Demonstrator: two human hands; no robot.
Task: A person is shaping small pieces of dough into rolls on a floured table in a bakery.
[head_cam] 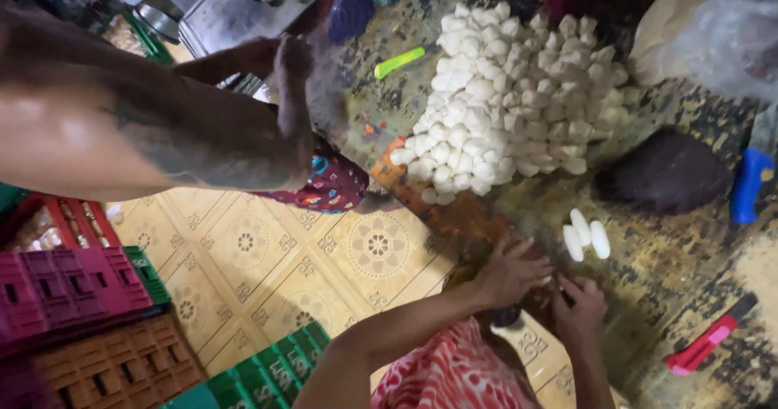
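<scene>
— White oblong pieces [585, 235], three, lying side by side on the dark mottled table [673, 279], just beyond both hands.
— Left hand [510, 273]?
— Palm down at the table's edge, fingers spread wide, tips close against the right hand [580, 308].
— And the right?
— Curled narrow. Impossible to tell whether anything sits pinched between the two.
— Feel of the pieces?
— Probably soft and light, like dough. Easily dented, perhaps a little tacky. Best taken across the long sides with fingertips only, lightly, without squeezing.
— Around them?
— Big heap of white lumps [510, 93] further up the table, dark mound [664, 170] beside it, red-handled tool [703, 346] near the right hand. Co-worker's arm [162, 125] reaching in from the left.
</scene>
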